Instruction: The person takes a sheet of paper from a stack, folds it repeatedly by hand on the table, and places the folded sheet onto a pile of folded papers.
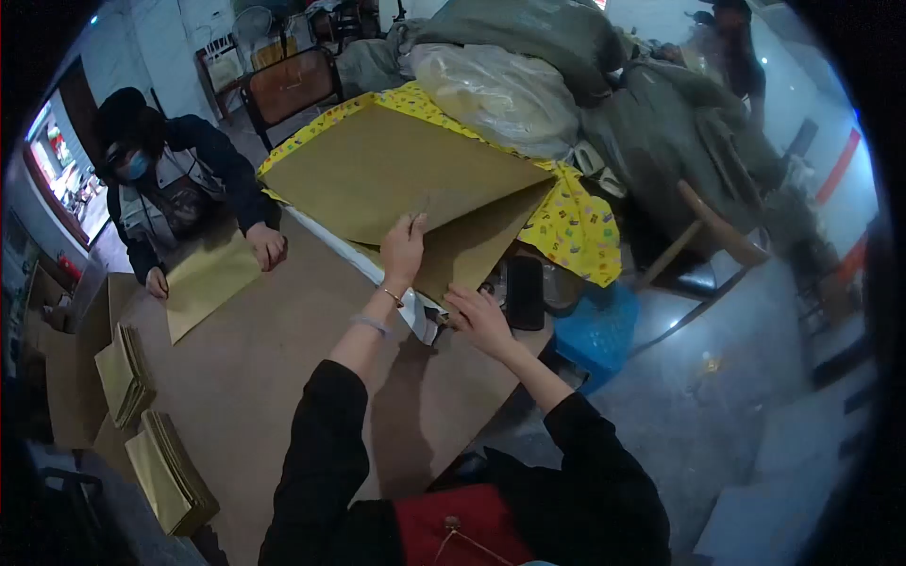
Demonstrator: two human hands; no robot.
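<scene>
The large, matte brown paper sheet (406, 160) lies at twelve o'clock on yellow patterned cloth (576, 222). The left hand (404, 253) pinches its raised near edge; the right hand (479, 319) grasps the underlying brown layer's corner (448, 274). The paper looks light, bendable, easily creased; opposite edges offer the best hold.
</scene>
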